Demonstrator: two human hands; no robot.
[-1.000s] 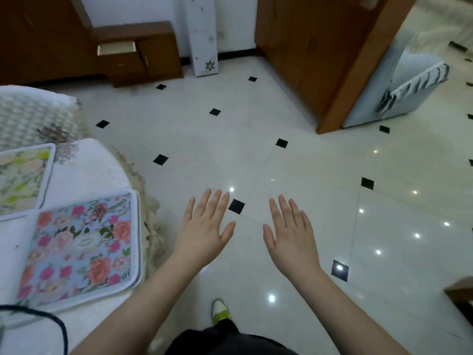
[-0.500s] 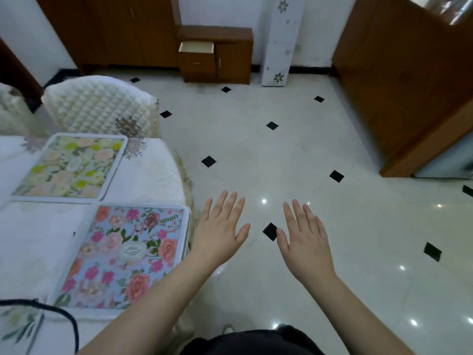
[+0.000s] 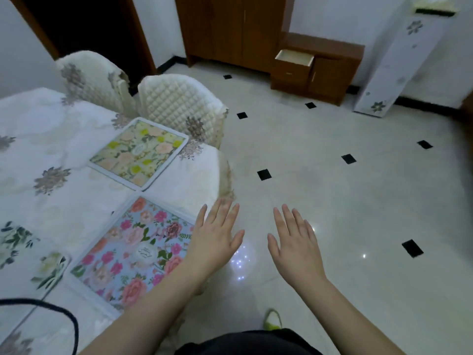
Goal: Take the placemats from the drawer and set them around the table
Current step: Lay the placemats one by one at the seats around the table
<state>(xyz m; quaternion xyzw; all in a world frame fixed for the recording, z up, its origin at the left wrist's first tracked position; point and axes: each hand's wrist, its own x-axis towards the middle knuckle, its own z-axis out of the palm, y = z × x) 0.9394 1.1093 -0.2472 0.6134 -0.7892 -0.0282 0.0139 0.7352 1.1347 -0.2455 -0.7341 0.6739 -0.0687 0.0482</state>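
Two floral placemats lie on the white-clothed table [image 3: 51, 201]: a blue one with pink roses [image 3: 133, 252] near the table's edge and a yellow-green one [image 3: 139, 152] beyond it. A third mat with dark green leaves [image 3: 20, 249] lies partly in view at the far left. My left hand [image 3: 217, 237] hovers flat, fingers straight, over the right edge of the blue mat, holding nothing. My right hand [image 3: 294, 242] is stretched out flat over the floor, also empty. The open drawer [image 3: 294, 57] juts from a low brown cabinet at the back.
Two quilted cream chairs [image 3: 179, 103] stand at the table's far side. A tall white floral cabinet [image 3: 399, 60] leans at the back right beside the brown wardrobe [image 3: 230, 26]. Glossy tiled floor [image 3: 332, 175] spreads to the right. A black cable [image 3: 51, 308] crosses the lower left.
The view has swung left toward the table, so more of the table, both chairs and the mats show. Both hands stay flat and empty in front of me.
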